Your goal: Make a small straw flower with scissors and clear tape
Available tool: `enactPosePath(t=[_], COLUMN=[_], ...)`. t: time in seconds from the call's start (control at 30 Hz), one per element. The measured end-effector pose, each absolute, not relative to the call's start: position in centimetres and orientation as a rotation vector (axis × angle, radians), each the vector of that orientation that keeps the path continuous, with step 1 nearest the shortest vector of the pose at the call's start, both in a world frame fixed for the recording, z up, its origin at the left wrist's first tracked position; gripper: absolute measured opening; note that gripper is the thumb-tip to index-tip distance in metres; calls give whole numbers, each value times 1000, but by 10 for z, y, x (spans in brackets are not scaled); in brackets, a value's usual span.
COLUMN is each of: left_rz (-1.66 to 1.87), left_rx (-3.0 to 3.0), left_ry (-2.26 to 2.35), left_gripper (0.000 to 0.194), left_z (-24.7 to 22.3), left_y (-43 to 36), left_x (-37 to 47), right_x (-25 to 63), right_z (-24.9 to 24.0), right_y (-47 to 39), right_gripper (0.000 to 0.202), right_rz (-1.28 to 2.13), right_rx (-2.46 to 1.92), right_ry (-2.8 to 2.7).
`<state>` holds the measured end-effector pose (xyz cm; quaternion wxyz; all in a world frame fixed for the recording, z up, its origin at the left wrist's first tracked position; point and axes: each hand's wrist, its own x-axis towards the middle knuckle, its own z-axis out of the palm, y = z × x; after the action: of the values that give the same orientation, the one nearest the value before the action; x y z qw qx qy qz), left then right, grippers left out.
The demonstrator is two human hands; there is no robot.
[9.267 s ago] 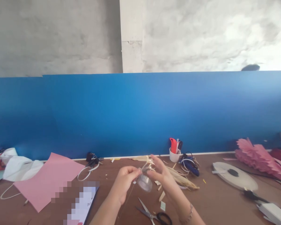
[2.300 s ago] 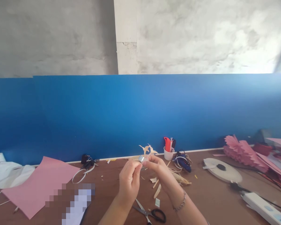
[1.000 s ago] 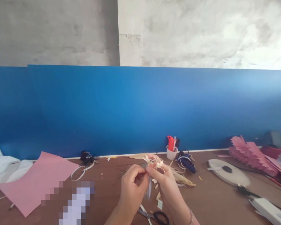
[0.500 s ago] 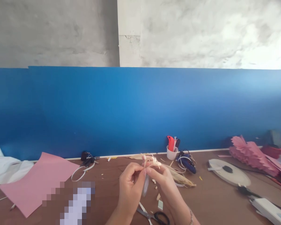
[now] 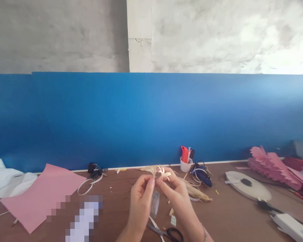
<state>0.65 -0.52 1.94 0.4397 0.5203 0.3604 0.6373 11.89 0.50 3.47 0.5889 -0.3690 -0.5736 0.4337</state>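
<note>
Two bare hands are working close together over a brown bench. The left hand is pinching some pale curly strips, and its grip is clamping on them between thumb and finger. The right hand is pinching the same strips from the other side, so its grip is clamping on them too. The strips are sticking up above the thumbs, up off the bench, and their ends are curling out like a little flower. A clear round roll is hanging just below the fingers, between the hands; I cannot tell what is holding it up.

Scissors with a black handle are lying below the hands, their blades sitting apart. A small pale label is lying near them.

At the back, a small white cup is standing upright near the blue wall. It is holding a red thing, a black pen and something thin and pale, all poking out of the top. A dark blue bundle is sitting just beside the cup. Long dry strips are lying in front of that bundle.

On the left, a pink sheet is lying flat, and some keys are resting near its corner. On the right, a white power strip is lying near a flat oval thing
</note>
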Motion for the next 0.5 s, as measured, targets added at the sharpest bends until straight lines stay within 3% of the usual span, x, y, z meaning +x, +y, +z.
enactPosePath(t=[0.5], left_rz=[1527], left_rx=[1397], left_ry=[902], left_gripper=[21], left_z=[23], left_y=[-3], left_x=[1], right_x=[120], right_z=[36], right_y=[4], right_gripper=[19], right_rz=[915], right_rx=[-852], right_ry=[-1380])
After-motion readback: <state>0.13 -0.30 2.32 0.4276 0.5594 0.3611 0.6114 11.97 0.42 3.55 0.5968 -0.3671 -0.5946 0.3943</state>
